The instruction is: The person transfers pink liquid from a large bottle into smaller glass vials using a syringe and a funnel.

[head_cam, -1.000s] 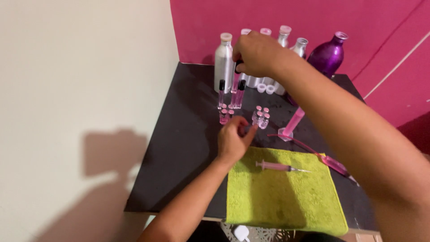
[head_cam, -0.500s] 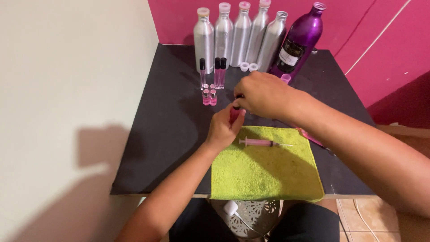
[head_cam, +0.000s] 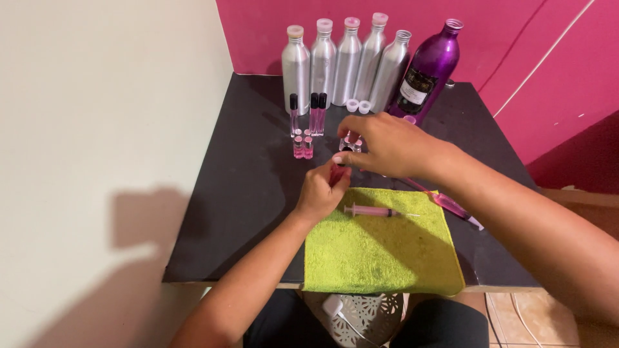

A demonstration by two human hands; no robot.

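Observation:
My left hand (head_cam: 320,191) grips a small vial of pink liquid (head_cam: 338,173) just above the far edge of the green towel (head_cam: 380,251). My right hand (head_cam: 380,145) hovers right over it, thumb and forefinger pinched on the vial's top; what they hold is too small to make out. A syringe with pink liquid (head_cam: 374,211) lies on the towel to the right of my left hand. Behind my hands stand several small pink vials (head_cam: 302,147) and three taller thin tubes with black caps (head_cam: 313,111).
Five silver metal bottles (head_cam: 348,61) and a purple bottle (head_cam: 427,71) line the pink back wall on the black table (head_cam: 245,180). Two white caps (head_cam: 358,105) sit before them. A second pink syringe (head_cam: 451,205) lies off the towel's right edge. A perforated grey basket (head_cam: 361,316) sits below.
The camera has tilted so the table sits lower in view. My right hand came back from the bottles to meet my left hand at the vial, over the towel's far edge.

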